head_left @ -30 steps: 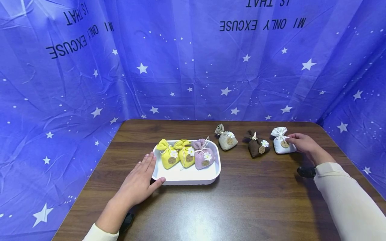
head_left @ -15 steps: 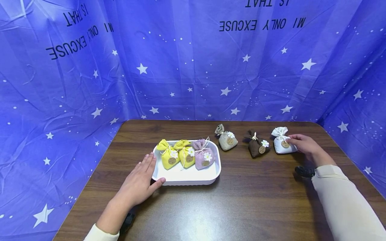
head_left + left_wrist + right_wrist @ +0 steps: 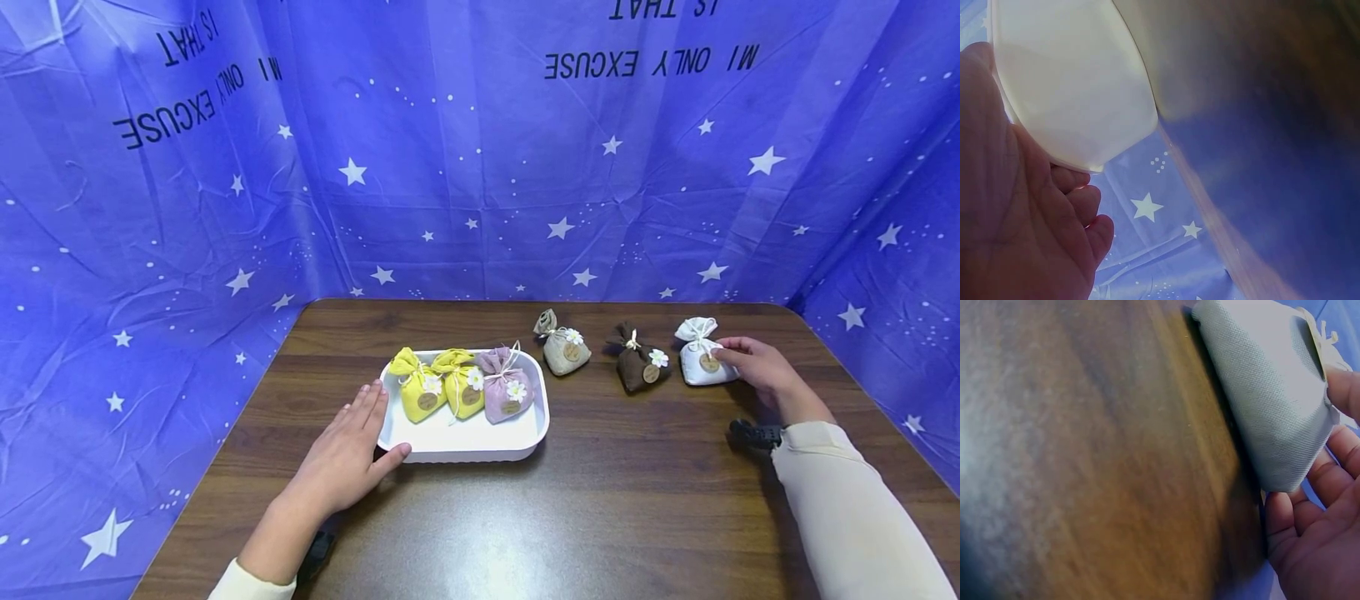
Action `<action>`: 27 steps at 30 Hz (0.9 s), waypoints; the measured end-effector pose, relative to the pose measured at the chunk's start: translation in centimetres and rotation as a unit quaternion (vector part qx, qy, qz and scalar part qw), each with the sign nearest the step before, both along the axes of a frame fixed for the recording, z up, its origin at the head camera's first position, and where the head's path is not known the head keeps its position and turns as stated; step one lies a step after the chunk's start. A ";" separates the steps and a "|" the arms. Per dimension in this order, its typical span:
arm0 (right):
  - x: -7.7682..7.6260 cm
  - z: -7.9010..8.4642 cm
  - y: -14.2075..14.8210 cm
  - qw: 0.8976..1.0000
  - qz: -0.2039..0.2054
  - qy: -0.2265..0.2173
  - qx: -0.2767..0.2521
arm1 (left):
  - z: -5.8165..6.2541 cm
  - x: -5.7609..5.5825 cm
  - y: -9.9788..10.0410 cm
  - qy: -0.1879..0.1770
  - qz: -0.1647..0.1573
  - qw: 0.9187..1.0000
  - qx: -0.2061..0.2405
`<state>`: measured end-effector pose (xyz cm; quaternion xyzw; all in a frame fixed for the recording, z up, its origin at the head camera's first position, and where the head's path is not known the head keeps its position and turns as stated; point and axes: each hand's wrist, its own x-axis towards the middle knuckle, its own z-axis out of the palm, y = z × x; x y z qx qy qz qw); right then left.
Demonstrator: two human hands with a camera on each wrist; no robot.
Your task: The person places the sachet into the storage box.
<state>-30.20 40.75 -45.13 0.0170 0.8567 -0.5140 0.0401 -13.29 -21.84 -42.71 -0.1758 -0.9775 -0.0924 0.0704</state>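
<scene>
In the head view my left hand (image 3: 341, 454) lies against the left end of a white tray (image 3: 465, 454), fingers straight along its side and thumb at the front corner. Two yellow sachets (image 3: 422, 398) and a lilac sachet (image 3: 504, 392) lean side by side inside it. At the far right, my right hand (image 3: 772, 375) holds the right side of a white sachet (image 3: 701, 362), thumb on its round tag. The right wrist view has the thumb and curled fingers about this sachet's cloth (image 3: 1266, 387), its base on or close to the tabletop.
A brown sachet (image 3: 636, 367) lies just left of the white one, and a beige sachet (image 3: 562, 354) sits between it and the tray. The wooden table (image 3: 615, 500) ends at a blue star-printed curtain (image 3: 480, 208) behind and at both sides.
The right forearm and wrist have shifted slightly toward the near side; the white sachet has barely moved. My left hand and the tray have stayed in place.
</scene>
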 end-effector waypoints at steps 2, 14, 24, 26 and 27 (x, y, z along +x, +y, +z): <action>0.0 -0.2 0.0 1.000 -0.002 0.011 0.001 | 0.0 0.0 0.0 -0.004 0.001 1.000 -0.002; 0.4 0.4 -0.6 0.998 0.004 0.038 -0.047 | 0.3 0.1 0.1 -0.005 0.003 1.000 -0.005; 0.8 1.2 -1.3 0.996 -0.001 0.012 -0.084 | 0.2 0.0 0.0 -0.001 0.002 1.000 -0.004; 0.9 1.3 -1.4 0.996 -0.003 0.009 -0.086 | 0.2 0.0 0.0 0.000 0.001 1.000 -0.003; 0.9 1.4 -1.5 0.996 -0.003 0.009 -0.089 | 0.2 0.0 0.0 0.000 0.001 1.000 -0.003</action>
